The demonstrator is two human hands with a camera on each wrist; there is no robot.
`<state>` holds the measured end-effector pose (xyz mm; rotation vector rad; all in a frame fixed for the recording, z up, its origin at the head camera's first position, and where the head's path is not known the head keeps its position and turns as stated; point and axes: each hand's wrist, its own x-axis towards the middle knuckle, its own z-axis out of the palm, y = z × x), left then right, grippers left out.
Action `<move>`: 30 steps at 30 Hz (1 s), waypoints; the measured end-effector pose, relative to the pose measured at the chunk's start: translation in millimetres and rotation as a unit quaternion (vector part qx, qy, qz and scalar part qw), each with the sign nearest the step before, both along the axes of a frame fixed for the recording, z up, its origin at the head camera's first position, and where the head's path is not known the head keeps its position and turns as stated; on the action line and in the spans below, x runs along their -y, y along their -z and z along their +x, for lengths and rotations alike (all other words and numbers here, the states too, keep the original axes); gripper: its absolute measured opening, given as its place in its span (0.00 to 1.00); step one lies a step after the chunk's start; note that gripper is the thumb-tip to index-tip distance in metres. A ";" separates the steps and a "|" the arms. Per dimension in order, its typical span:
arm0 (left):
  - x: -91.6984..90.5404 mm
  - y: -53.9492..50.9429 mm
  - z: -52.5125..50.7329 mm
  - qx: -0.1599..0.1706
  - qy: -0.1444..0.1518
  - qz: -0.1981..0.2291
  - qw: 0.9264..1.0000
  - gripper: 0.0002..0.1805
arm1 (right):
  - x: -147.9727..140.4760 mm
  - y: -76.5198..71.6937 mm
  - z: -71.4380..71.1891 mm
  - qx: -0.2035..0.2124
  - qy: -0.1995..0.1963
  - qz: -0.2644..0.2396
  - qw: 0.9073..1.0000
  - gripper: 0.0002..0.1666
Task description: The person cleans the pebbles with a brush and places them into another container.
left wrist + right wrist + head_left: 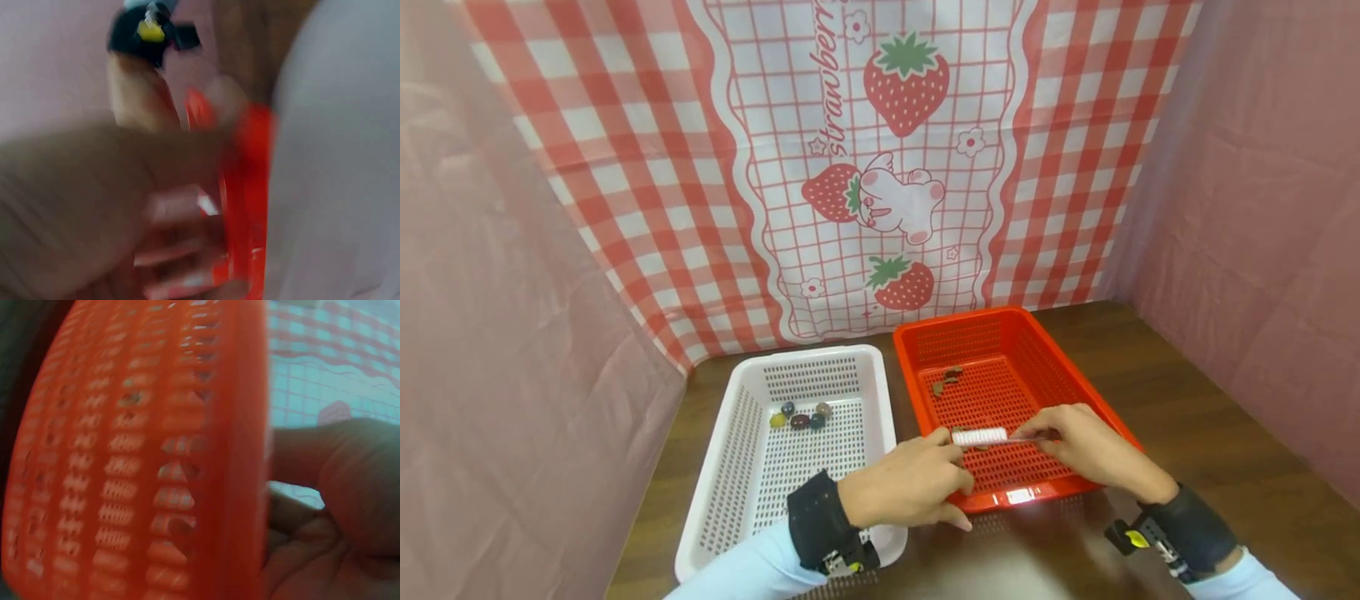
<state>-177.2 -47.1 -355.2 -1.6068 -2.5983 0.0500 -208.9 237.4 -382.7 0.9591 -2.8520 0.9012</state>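
Between my hands, over the front of the red basket (1060,354), is a white ribbed roll (981,437) with a thin strip at its right end. My right hand (1086,446) pinches the strip between fingertips. My left hand (910,483) holds the roll's left end, over the basket's front-left corner; its fingertips are partly hidden. The left wrist view is blurred and shows the left hand (94,200) across the red rim. In the right wrist view the basket wall (231,487) hides what the right hand (350,512) pinches.
A white basket (715,467) to the left holds several smooth coloured stones (801,422). Small brown pieces (951,375) lie in the red basket's back left. Both baskets stand on a wooden table (1195,417), with a checked strawberry cloth (1075,150) behind and pink cloth at the sides.
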 end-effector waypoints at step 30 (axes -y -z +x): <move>-3.9 -4.8 5.3 0.069 -0.078 0.034 0.994 0.14 | -10.9 14.1 -12.4 0.164 -0.069 0.068 0.982 0.07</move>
